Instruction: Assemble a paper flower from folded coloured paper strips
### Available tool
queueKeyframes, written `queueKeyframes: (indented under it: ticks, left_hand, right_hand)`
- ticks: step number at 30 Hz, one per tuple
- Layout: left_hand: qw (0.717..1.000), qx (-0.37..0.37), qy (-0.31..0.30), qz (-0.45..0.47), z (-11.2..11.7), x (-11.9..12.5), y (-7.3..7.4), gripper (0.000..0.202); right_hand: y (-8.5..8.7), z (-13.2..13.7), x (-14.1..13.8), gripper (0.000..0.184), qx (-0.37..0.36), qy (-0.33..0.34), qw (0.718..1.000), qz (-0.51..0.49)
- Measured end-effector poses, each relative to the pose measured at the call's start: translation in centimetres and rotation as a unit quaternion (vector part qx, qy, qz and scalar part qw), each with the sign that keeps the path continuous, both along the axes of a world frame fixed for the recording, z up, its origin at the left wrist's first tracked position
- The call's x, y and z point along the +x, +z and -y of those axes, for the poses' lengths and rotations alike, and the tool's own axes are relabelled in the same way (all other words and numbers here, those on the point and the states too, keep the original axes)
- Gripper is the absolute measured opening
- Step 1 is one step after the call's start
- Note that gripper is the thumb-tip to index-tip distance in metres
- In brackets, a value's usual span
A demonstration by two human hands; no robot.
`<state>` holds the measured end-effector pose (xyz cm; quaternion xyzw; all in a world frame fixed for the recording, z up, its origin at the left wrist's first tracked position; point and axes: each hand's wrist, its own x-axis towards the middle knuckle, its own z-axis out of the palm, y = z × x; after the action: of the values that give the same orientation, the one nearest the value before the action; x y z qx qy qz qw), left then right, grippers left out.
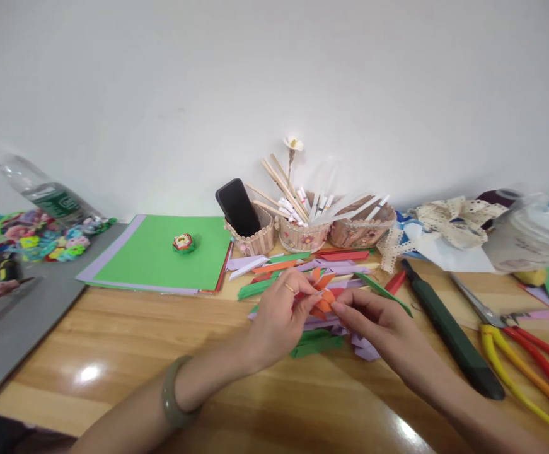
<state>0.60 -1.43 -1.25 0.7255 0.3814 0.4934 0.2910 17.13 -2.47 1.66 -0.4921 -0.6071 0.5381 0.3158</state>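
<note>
My left hand (pixel 278 315) and my right hand (pixel 373 318) meet over a pile of folded paper strips (pixel 302 268) in green, purple, orange and white. Both pinch a small orange folded paper piece (pixel 324 296) between their fingertips. A ring shows on a left finger, and a greenish bangle (pixel 174 394) sits on the left wrist. More green and purple folded pieces (pixel 316 343) lie under the hands.
Green paper sheets (pixel 161 252) with a small paper flower (pixel 183 242) lie at left. Stick baskets (pixel 302 234) hold a phone (pixel 237 207), sticks and pens. A dark cutter (pixel 449 331), scissors (pixel 529 353), lace (pixel 444 221) and a plastic cup (pixel 534 236) are at right. A bottle (pixel 47 192) lies far left.
</note>
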Motion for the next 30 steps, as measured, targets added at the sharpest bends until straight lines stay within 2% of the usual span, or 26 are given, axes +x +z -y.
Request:
queueKeyframes:
  ticks: [8, 21, 26, 30]
  left_hand:
    - [0.997, -0.023, 0.048, 0.056, 0.52, 0.56, -0.69, 0.009]
    - [0.978, -0.142, 0.053, 0.143, 0.76, 0.66, -0.24, 0.01]
    - [0.963, -0.188, 0.045, 0.191, 0.7, 0.79, -0.03, 0.013]
    - [0.94, -0.234, 0.049, 0.244, 0.43, 0.99, 0.25, 0.014]
  right_hand:
    - [0.01, 0.52, -0.66, 0.031, 0.007, 0.002, 1.0, 0.018]
    - [-0.22, 0.51, -0.8, 0.029, 0.063, 0.0, 0.995, 0.075]
    - [-0.3, 0.54, -0.56, 0.029, 0.074, 0.0, 0.994, 0.08]
    - [-0.52, 0.62, -0.43, 0.027, 0.099, -0.005, 0.99, 0.101]
